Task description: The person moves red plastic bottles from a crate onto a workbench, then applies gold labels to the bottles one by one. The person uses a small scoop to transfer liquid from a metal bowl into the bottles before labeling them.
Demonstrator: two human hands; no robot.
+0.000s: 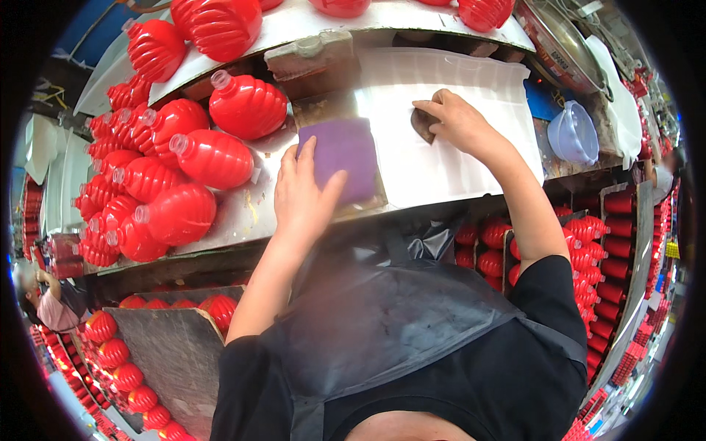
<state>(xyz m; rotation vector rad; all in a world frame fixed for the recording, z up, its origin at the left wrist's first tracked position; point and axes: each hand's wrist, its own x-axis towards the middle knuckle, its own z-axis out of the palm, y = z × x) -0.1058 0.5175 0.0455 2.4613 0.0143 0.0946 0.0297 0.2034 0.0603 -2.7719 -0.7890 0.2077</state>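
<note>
My left hand (303, 192) lies at the near left side of a flat purple square (346, 151), fingers stretched out and the thumb apart. Beneath the square, a brownish board (316, 106) shows at its far and right edges. Over the white tray (412, 173) on the right, my right hand (457, 121) grips a small dark brown, rounded piece (423, 126) between thumb and fingers. What that piece is I cannot tell. To the left of my left hand, red ribbed plastic bottles with clear necks lie piled; the closest are one red bottle (217, 158) and another (248, 106).
A pale blue plastic basin (573, 134) stands right of the tray. More red bottles (220, 26) sit on a white shelf at the back. Below the bench, racks (614, 242) of red bottles stand right, with a grey board (173, 345) at lower left. A person (55, 301) is far left.
</note>
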